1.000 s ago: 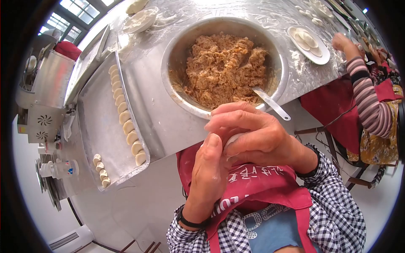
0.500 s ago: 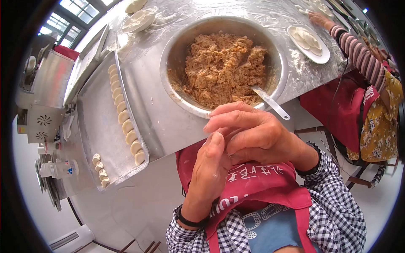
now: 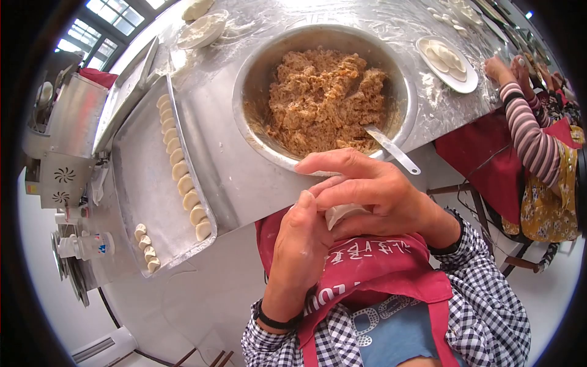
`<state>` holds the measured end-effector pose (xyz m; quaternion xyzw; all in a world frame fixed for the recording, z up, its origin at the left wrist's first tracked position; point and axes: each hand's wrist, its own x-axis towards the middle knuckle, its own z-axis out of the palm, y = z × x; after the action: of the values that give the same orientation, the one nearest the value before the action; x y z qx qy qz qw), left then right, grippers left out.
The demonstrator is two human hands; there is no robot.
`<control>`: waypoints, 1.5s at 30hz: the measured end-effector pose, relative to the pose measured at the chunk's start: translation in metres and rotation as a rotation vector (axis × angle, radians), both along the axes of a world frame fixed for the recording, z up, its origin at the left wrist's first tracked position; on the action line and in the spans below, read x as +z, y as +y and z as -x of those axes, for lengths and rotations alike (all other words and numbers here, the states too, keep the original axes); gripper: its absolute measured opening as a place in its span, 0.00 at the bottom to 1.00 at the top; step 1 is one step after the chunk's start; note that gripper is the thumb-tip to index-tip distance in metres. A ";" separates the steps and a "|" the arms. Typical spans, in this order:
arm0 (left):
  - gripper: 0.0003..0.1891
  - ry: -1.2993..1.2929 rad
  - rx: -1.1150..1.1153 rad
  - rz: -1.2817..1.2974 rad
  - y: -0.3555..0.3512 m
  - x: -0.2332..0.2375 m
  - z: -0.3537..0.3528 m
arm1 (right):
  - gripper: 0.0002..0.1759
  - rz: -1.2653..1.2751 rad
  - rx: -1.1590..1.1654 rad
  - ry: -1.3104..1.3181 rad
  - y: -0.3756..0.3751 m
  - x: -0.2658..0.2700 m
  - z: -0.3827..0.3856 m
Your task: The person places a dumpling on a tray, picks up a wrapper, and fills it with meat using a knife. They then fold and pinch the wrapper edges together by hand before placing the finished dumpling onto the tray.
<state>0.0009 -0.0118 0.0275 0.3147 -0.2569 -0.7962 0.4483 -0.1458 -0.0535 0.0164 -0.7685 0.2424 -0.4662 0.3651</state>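
Both hands meet in front of my apron, just below the rim of a big metal bowl (image 3: 241, 104). Between them is a dumpling (image 3: 343, 214), its pale dough showing in part under my right fingers. My left hand (image 3: 298, 241) is closed against it with the thumb up; most of its fingers are hidden. My right hand (image 3: 382, 199) pinches the dough from the other side, its index finger raised. Brown filling (image 3: 324, 98) heaps up inside the bowl, and a metal spatula (image 3: 394, 150) leans on the near rim, handle outward.
To the left, a metal tray (image 3: 143, 177) holds a row of dumplings (image 3: 178, 170) and a few smaller ones (image 3: 146, 248). A white plate of dough wrappers (image 3: 445, 61) stands at the right. Beside it works a person in a striped sleeve (image 3: 529, 140). Flour covers the far tabletop.
My right fingers have lifted and spread slightly, and the dumpling's dough now shows between my hands. The other person's hand has drawn back toward the table's right edge.
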 end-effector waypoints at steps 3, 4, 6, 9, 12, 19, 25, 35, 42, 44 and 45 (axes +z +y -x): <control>0.30 0.028 -0.003 0.008 -0.001 0.000 -0.002 | 0.11 0.058 -0.025 0.036 -0.001 0.001 0.007; 0.30 0.031 0.010 0.011 -0.001 0.000 -0.002 | 0.13 0.102 -0.009 0.041 -0.003 0.000 0.009; 0.30 0.033 0.022 0.016 -0.001 -0.001 -0.001 | 0.13 0.160 -0.006 0.019 -0.006 -0.006 0.007; 0.30 0.022 0.030 0.038 -0.001 -0.001 -0.001 | 0.12 0.206 -0.039 0.035 -0.005 -0.003 0.007; 0.29 0.033 0.085 0.018 -0.002 0.000 0.000 | 0.11 0.079 -0.117 -0.034 0.005 0.004 -0.001; 0.26 0.248 0.138 -0.031 -0.007 -0.009 0.001 | 0.09 0.270 -0.156 -0.015 -0.004 -0.005 0.001; 0.24 0.260 0.186 -0.066 -0.009 -0.008 0.001 | 0.10 0.147 -0.320 -0.139 0.002 0.004 -0.017; 0.22 0.261 0.269 -0.075 -0.009 -0.005 0.008 | 0.10 0.454 -0.259 0.066 -0.013 -0.004 -0.011; 0.23 0.239 0.216 -0.077 -0.008 -0.008 0.005 | 0.09 0.315 -0.325 -0.011 -0.006 -0.004 -0.016; 0.22 0.331 0.234 -0.071 -0.007 -0.007 0.008 | 0.09 0.369 -0.299 0.023 -0.008 -0.004 -0.013; 0.22 0.331 0.234 -0.070 -0.006 -0.006 0.009 | 0.10 0.406 -0.289 0.056 -0.009 -0.004 -0.012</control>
<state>-0.0079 -0.0183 0.0211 0.2227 -0.1134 -0.7881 0.5626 -0.1337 -0.0625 0.0120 -0.7961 0.2613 -0.5311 0.1258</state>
